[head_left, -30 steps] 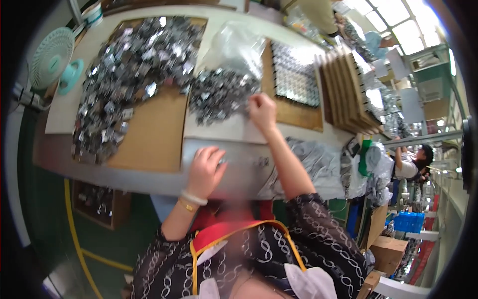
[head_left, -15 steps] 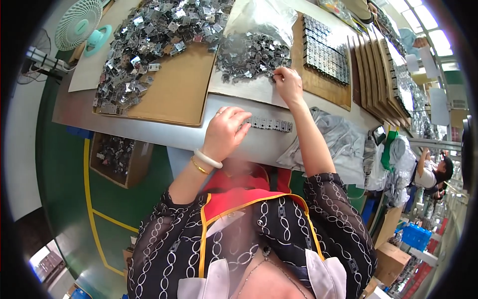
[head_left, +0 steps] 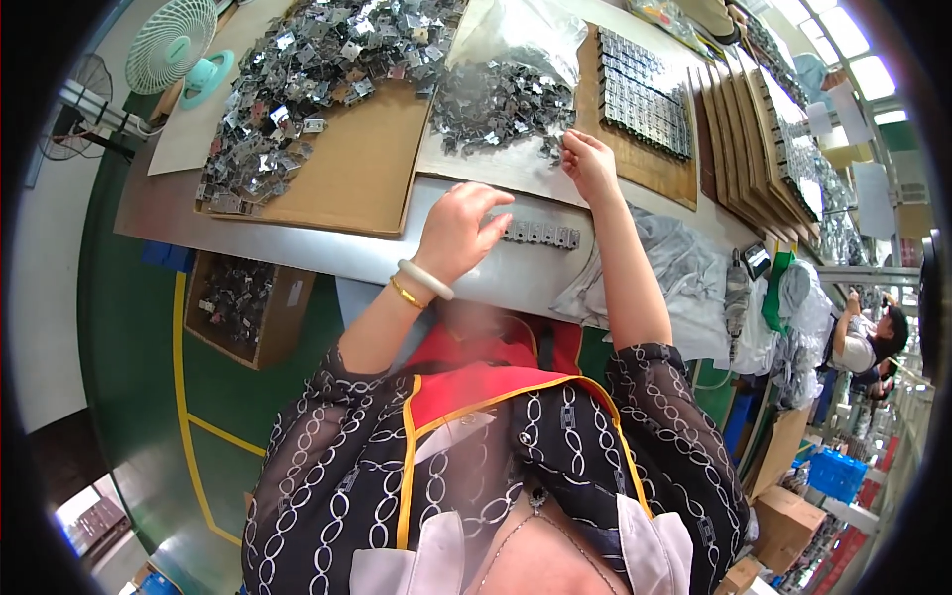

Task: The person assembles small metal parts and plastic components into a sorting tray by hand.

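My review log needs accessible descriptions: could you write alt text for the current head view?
A person's right hand is at the edge of a pile of small metal parts; the left hand curves beside a short row of metal pieces. A larger heap lies on cardboard at left.

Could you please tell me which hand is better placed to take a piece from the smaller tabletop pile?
Probably the right hand, at the edge of the smaller pile; the left hand is beside the row of parts.

Left of the tan cardboard tray (head_left: 362, 164) is a mint-green fan (head_left: 171, 45); right, silver-grey metal parts (head_left: 501, 107); below, white-chain-patterned black sleeves (head_left: 679, 426).
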